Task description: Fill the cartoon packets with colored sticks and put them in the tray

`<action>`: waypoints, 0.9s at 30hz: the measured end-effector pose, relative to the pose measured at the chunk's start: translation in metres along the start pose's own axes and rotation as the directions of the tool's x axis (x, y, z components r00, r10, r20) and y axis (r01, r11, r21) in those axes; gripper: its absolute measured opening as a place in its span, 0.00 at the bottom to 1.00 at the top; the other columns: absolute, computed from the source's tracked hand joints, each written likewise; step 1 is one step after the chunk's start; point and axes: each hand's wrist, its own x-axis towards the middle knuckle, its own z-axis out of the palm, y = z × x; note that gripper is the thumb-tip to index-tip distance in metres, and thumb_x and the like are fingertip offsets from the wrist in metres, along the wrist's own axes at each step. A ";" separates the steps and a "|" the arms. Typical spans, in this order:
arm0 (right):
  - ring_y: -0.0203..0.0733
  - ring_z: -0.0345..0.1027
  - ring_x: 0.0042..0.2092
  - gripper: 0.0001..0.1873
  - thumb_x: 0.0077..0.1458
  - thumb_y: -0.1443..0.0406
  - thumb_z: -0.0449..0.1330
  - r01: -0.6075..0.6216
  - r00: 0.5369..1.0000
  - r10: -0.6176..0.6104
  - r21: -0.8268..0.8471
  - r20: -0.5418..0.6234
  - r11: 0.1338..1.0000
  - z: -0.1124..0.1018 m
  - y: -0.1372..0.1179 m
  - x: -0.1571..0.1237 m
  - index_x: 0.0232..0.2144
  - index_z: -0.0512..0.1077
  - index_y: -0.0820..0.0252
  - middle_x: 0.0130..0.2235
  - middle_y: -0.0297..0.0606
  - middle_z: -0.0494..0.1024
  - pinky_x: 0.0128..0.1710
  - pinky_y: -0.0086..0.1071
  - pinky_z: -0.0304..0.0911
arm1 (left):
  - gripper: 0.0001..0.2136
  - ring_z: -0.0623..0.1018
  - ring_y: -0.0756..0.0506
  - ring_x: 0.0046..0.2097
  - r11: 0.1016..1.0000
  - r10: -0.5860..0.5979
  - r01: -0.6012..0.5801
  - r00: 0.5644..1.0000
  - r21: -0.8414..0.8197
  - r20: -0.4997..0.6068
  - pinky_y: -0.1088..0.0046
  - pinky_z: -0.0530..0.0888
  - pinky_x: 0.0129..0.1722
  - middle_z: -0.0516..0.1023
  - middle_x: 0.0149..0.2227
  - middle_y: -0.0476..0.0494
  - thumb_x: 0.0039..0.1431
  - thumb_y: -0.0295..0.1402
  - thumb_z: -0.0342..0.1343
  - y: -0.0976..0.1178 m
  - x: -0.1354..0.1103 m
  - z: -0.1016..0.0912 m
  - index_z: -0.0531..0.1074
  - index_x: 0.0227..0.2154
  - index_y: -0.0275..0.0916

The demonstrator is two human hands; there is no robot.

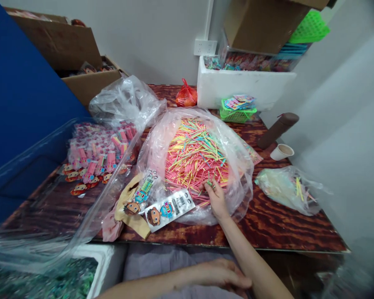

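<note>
A large clear plastic bag [239,166] lies spread open on the table, heaped with thin pink, yellow and green sticks [196,153]. At the near right side of the heap, my right hand [217,198] is closed, its fingertips pinching a few short green sticks [210,183]. My left hand [222,274] hangs low over my lap, below the table edge, its fingers loosely stretched and nothing visible in it. In front of the bag lie a flat silver printed pouch [170,209] and a clear pouch [143,191] with green sticks inside. Yellow cloth [127,207] lies under them.
Filled pink packets [96,149] are piled at the left, behind a transparent plastic edge. A white foam box [237,85] and green basket [237,115] stand at the back. A brown bottle [277,131], paper cup [281,152] and plastic bag [288,189] are at right.
</note>
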 end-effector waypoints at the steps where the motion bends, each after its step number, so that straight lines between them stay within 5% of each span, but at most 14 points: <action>1: 0.41 0.71 0.36 0.09 0.60 0.57 0.57 0.007 1.000 -0.007 -0.009 0.021 1.000 -0.002 -0.003 -0.002 0.34 0.70 0.56 0.32 0.33 0.77 0.41 0.33 0.64 | 0.20 0.79 0.41 0.31 0.987 0.144 -0.135 0.983 0.081 -0.113 0.59 0.76 0.35 0.74 0.24 0.46 0.43 0.53 0.63 0.016 -0.021 -0.001 0.72 0.28 0.41; 2: 0.41 0.70 0.36 0.09 0.60 0.57 0.57 0.018 0.999 -0.017 -0.020 0.046 1.000 -0.003 -0.008 -0.004 0.34 0.70 0.56 0.32 0.33 0.76 0.41 0.33 0.64 | 0.17 0.78 0.42 0.33 0.926 0.361 -0.302 0.885 0.227 -0.295 0.61 0.76 0.37 0.76 0.27 0.46 0.50 0.50 0.60 0.033 -0.042 -0.003 0.72 0.33 0.41; 3: 0.41 0.70 0.36 0.09 0.60 0.58 0.57 0.032 0.997 -0.029 -0.031 0.072 0.999 -0.003 -0.013 -0.007 0.33 0.70 0.56 0.32 0.33 0.76 0.40 0.32 0.64 | 0.14 0.78 0.43 0.37 0.810 0.572 -0.398 0.698 0.431 -0.432 0.61 0.75 0.41 0.77 0.33 0.44 0.56 0.47 0.57 0.050 -0.062 -0.006 0.72 0.36 0.41; 4: 0.40 0.70 0.36 0.09 0.61 0.58 0.56 0.045 0.994 -0.041 -0.040 0.098 0.998 -0.002 -0.019 -0.009 0.33 0.71 0.56 0.32 0.33 0.76 0.40 0.32 0.64 | 0.11 0.77 0.43 0.43 0.667 0.740 -0.396 0.447 0.631 -0.503 0.61 0.73 0.46 0.78 0.39 0.41 0.62 0.43 0.52 0.066 -0.079 -0.009 0.72 0.40 0.42; 5: 0.40 0.70 0.37 0.09 0.61 0.58 0.56 0.056 0.991 -0.050 -0.047 0.123 0.997 0.000 -0.024 -0.012 0.33 0.71 0.56 0.32 0.33 0.75 0.40 0.32 0.64 | 0.12 0.75 0.43 0.49 0.517 0.856 -0.337 0.182 0.787 -0.485 0.59 0.71 0.52 0.76 0.47 0.39 0.64 0.38 0.50 0.080 -0.091 -0.013 0.69 0.47 0.42; 6: 0.40 0.70 0.37 0.10 0.61 0.58 0.56 0.066 0.988 -0.058 -0.046 0.143 0.997 0.002 -0.028 -0.015 0.33 0.71 0.56 0.33 0.33 0.75 0.40 0.31 0.64 | 0.18 0.71 0.41 0.57 0.379 0.922 -0.239 0.011 0.894 -0.388 0.57 0.67 0.57 0.71 0.55 0.36 0.65 0.35 0.50 0.091 -0.098 -0.019 0.63 0.56 0.43; 7: 0.41 0.69 0.38 0.10 0.61 0.57 0.56 0.076 0.985 -0.069 -0.038 0.160 0.996 0.005 -0.031 -0.018 0.33 0.71 0.55 0.33 0.34 0.75 0.41 0.32 0.64 | 0.24 0.64 0.39 0.63 0.261 0.962 -0.138 -0.041 0.955 -0.269 0.54 0.64 0.60 0.64 0.62 0.34 0.65 0.34 0.50 0.099 -0.099 -0.024 0.55 0.62 0.42; 8: 0.42 0.70 0.38 0.11 0.60 0.56 0.57 0.086 0.983 -0.081 -0.021 0.165 0.996 0.008 -0.031 -0.020 0.33 0.72 0.55 0.33 0.34 0.75 0.42 0.32 0.64 | 0.28 0.58 0.38 0.67 0.162 0.986 -0.049 -0.022 0.986 -0.164 0.52 0.60 0.63 0.58 0.65 0.32 0.65 0.33 0.50 0.104 -0.096 -0.030 0.49 0.65 0.41; 12: 0.47 0.70 0.42 0.17 0.58 0.50 0.56 0.092 0.989 -0.097 0.051 0.112 0.994 0.012 -0.017 -0.026 0.39 0.74 0.54 0.37 0.39 0.78 0.45 0.37 0.66 | 0.29 0.53 0.38 0.69 -0.027 0.943 0.128 0.332 0.991 -0.018 0.49 0.55 0.66 0.55 0.67 0.32 0.67 0.34 0.46 0.100 -0.065 -0.049 0.43 0.67 0.38; 14: 0.48 0.70 0.43 0.17 0.59 0.51 0.55 0.085 0.990 -0.086 0.013 0.108 0.996 0.009 -0.010 -0.028 0.40 0.74 0.54 0.39 0.40 0.78 0.47 0.39 0.65 | 0.28 0.54 0.38 0.69 -0.027 0.918 0.153 0.395 0.988 -0.036 0.49 0.55 0.65 0.55 0.68 0.33 0.68 0.35 0.44 0.093 -0.058 -0.055 0.44 0.67 0.39; 18: 0.46 0.69 0.41 0.10 0.61 0.57 0.56 0.078 0.981 -0.050 -0.146 0.185 0.986 0.000 -0.010 -0.029 0.36 0.74 0.54 0.37 0.37 0.77 0.45 0.37 0.63 | 0.25 0.59 0.39 0.67 0.077 0.948 0.205 0.287 0.976 -0.135 0.53 0.61 0.62 0.59 0.66 0.34 0.68 0.34 0.45 0.083 -0.081 -0.066 0.50 0.66 0.41; 21: 0.45 0.69 0.41 0.08 0.61 0.61 0.56 0.076 0.978 -0.032 -0.208 0.208 0.975 -0.004 -0.014 -0.028 0.34 0.74 0.54 0.35 0.36 0.76 0.44 0.35 0.61 | 0.17 0.69 0.36 0.56 0.148 0.946 0.402 0.208 0.904 -0.248 0.53 0.67 0.55 0.72 0.54 0.34 0.66 0.34 0.48 0.078 -0.108 -0.082 0.65 0.56 0.38; 24: 0.44 0.70 0.41 0.08 0.61 0.62 0.55 0.097 0.973 -0.048 -0.214 0.225 0.972 -0.004 -0.014 -0.027 0.34 0.74 0.54 0.35 0.35 0.76 0.44 0.34 0.60 | 0.16 0.72 0.34 0.48 0.177 0.911 0.601 0.199 0.780 -0.360 0.52 0.69 0.47 0.74 0.46 0.34 0.62 0.38 0.53 0.070 -0.122 -0.096 0.70 0.49 0.36; 27: 0.44 0.70 0.41 0.08 0.62 0.62 0.55 0.107 0.972 -0.059 -0.204 0.230 0.973 -0.004 -0.014 -0.027 0.34 0.74 0.55 0.35 0.35 0.76 0.44 0.34 0.61 | 0.11 0.72 0.37 0.44 0.207 0.900 0.582 0.202 0.787 -0.386 0.58 0.69 0.43 0.74 0.40 0.38 0.62 0.38 0.53 0.066 -0.122 -0.104 0.71 0.43 0.38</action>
